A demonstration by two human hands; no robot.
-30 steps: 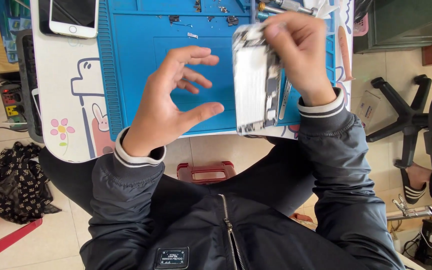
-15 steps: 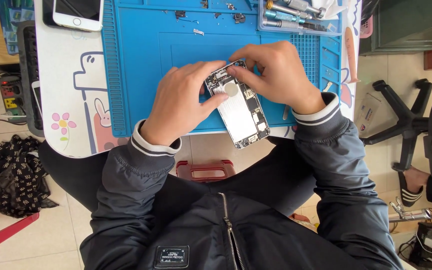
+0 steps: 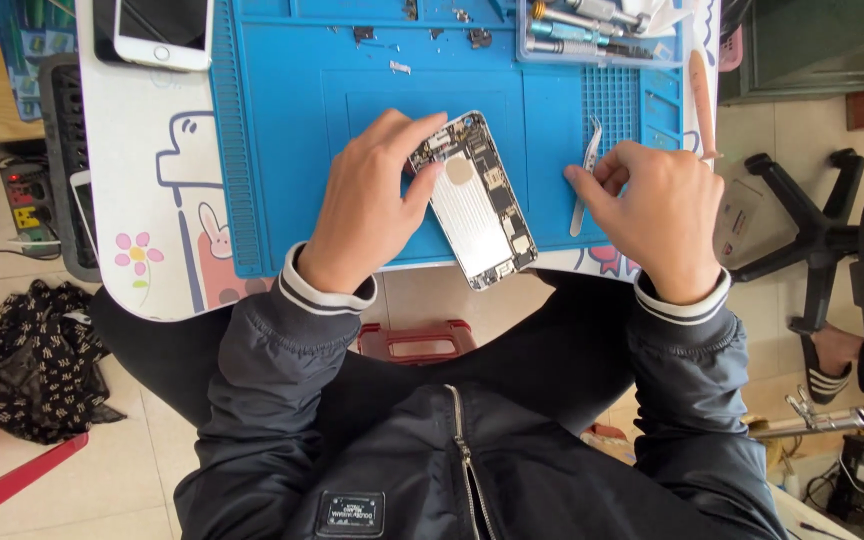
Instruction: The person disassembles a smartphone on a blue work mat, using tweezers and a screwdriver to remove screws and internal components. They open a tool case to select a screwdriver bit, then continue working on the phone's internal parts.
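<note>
Fingers (image 3: 422, 135) of left hand (image 3: 367, 205) flat against opened phone (image 3: 474, 200), wrist bent.

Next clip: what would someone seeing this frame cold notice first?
The opened phone body, circuit parts exposed, lies tilted on the bright blue repair mat, with the left hand resting on its upper left edge. To its right, the right hand pinches at metal tweezers on the mat. A white smartphone sits at the table's top left, and a clear tray of tools lies at the mat's top right.
</note>
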